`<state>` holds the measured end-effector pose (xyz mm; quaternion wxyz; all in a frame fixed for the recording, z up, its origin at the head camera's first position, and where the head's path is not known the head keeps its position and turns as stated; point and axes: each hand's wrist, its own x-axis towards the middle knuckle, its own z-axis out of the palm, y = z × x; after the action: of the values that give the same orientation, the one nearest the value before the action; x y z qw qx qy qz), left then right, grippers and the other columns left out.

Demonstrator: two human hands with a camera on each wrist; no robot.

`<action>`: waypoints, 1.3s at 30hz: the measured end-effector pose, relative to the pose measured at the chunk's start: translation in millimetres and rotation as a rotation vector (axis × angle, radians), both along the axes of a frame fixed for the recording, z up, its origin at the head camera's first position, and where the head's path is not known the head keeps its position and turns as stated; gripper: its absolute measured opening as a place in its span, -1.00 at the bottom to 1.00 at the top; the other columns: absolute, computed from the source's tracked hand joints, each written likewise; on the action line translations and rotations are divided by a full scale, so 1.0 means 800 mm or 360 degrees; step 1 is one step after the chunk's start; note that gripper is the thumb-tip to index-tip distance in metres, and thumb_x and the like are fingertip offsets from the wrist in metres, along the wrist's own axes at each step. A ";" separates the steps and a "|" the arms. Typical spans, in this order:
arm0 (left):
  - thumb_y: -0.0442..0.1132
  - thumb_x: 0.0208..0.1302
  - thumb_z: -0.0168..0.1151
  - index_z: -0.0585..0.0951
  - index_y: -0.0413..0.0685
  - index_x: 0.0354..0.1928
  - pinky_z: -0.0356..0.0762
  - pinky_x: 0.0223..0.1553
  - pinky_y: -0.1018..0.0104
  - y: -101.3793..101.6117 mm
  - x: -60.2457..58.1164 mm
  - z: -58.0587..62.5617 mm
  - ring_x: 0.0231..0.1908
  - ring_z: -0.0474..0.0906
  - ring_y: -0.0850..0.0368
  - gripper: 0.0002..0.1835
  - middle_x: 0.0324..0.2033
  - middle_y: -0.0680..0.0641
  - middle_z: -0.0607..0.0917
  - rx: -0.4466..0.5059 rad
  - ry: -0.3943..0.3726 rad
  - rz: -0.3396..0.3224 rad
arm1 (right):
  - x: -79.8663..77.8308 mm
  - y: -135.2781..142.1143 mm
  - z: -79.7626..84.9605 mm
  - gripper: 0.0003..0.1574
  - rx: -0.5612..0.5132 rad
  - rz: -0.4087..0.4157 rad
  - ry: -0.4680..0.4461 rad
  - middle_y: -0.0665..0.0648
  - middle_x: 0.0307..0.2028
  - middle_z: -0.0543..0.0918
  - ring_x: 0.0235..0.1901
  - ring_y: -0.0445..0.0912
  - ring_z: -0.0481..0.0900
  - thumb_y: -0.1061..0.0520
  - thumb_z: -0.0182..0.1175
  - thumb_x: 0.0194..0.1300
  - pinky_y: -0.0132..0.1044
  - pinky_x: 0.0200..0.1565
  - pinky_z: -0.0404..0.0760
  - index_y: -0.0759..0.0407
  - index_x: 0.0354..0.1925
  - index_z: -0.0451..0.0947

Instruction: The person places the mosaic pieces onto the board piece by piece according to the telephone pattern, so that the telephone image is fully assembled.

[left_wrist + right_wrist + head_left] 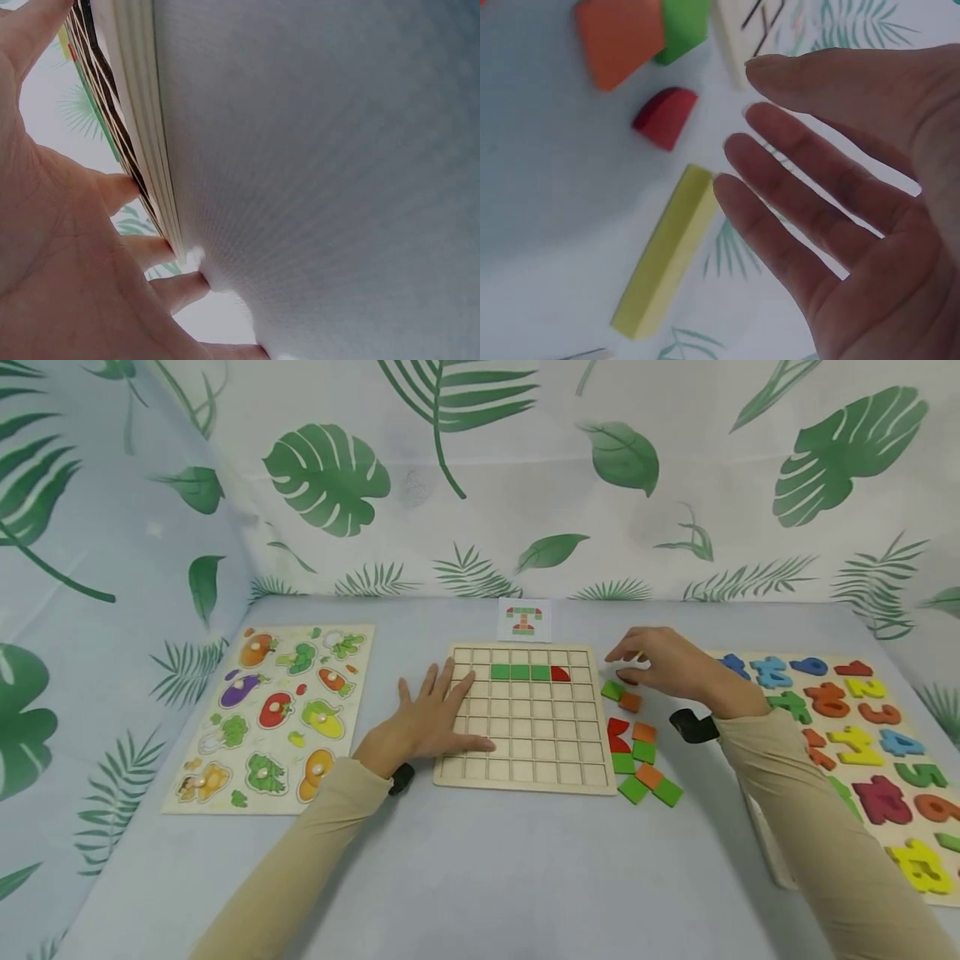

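Observation:
A wooden grid board [532,768] lies on the table. My left hand [423,718] rests on its left edge with fingers spread; in the left wrist view, fingertips [180,289] reach the table beside the board's layered edge. Near the board's top, 3 green squares [520,672] sit in a row, ending at a red quarter-round piece [559,674]. Off the board's upper right corner hovers my right hand [667,664], holding nothing, its fingers loosely bent. In the right wrist view, a loose red quarter-round piece [665,118] and a yellow bar [664,255] lie near its fingertips.
Loose green, orange and red pieces [648,775] lie right of the board. A pattern card [524,621] stands behind it. At the left is a vegetable puzzle [341,647]; a number puzzle [855,702] lies partly beneath the right forearm. Leaf-printed cloth [495,460] hangs behind.

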<state>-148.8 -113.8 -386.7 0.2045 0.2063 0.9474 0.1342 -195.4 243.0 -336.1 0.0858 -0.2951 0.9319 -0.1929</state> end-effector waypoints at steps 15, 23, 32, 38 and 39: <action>0.47 0.31 0.22 -0.19 0.10 0.72 -0.48 0.41 -0.57 -0.004 0.000 -0.003 0.62 -0.51 -0.26 0.22 0.64 -0.24 -0.43 0.0018 0.0004 0.0007 | -0.006 0.012 -0.022 -0.70 0.0040 -0.0022 -0.0026 0.32 -0.16 0.70 -0.15 0.20 0.69 0.44 0.42 0.22 0.12 -0.06 0.70 0.52 -0.05 0.70; 0.47 0.30 0.23 -0.18 0.09 0.72 -0.48 0.40 -0.58 -0.003 -0.001 -0.004 0.62 -0.50 -0.27 0.22 0.64 -0.25 -0.42 0.0042 0.0009 0.0006 | -0.011 0.015 -0.023 -0.76 0.0035 -0.0104 -0.0075 0.31 -0.19 0.69 -0.17 0.17 0.70 0.44 0.44 0.22 0.11 -0.04 0.70 0.51 -0.12 0.73; 0.46 0.30 0.24 -0.18 0.09 0.72 -0.49 0.40 -0.57 -0.006 0.002 -0.004 0.62 -0.51 -0.27 0.22 0.64 -0.23 -0.42 0.0019 -0.0010 0.0015 | -0.021 0.020 -0.028 -0.74 -0.0008 -0.0247 -0.0241 0.27 -0.18 0.77 -0.16 0.15 0.71 0.37 0.43 0.28 0.07 -0.08 0.68 0.45 -0.06 0.72; 0.46 0.31 0.24 -0.18 0.09 0.72 -0.50 0.40 -0.57 -0.004 0.000 -0.002 0.62 -0.51 -0.27 0.22 0.64 -0.23 -0.42 0.0027 -0.0006 0.0007 | -0.028 0.022 -0.027 -0.73 0.0021 -0.0323 -0.0328 0.21 -0.26 0.79 -0.21 0.09 0.70 0.37 0.43 0.27 0.01 -0.10 0.67 0.47 -0.06 0.71; 0.46 0.31 0.24 -0.18 0.09 0.72 -0.50 0.40 -0.57 -0.004 0.000 -0.002 0.62 -0.51 -0.27 0.21 0.64 -0.23 -0.42 0.0030 -0.0007 0.0005 | -0.028 0.022 -0.027 -0.74 0.0022 -0.0327 -0.0333 0.20 -0.27 0.79 -0.22 0.08 0.69 0.37 0.43 0.27 0.00 -0.11 0.66 0.47 -0.07 0.71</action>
<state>-148.6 -116.9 -388.3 0.2045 0.2066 0.9459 0.1440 -218.0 260.8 -357.4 0.1644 -0.1757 0.9444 -0.2239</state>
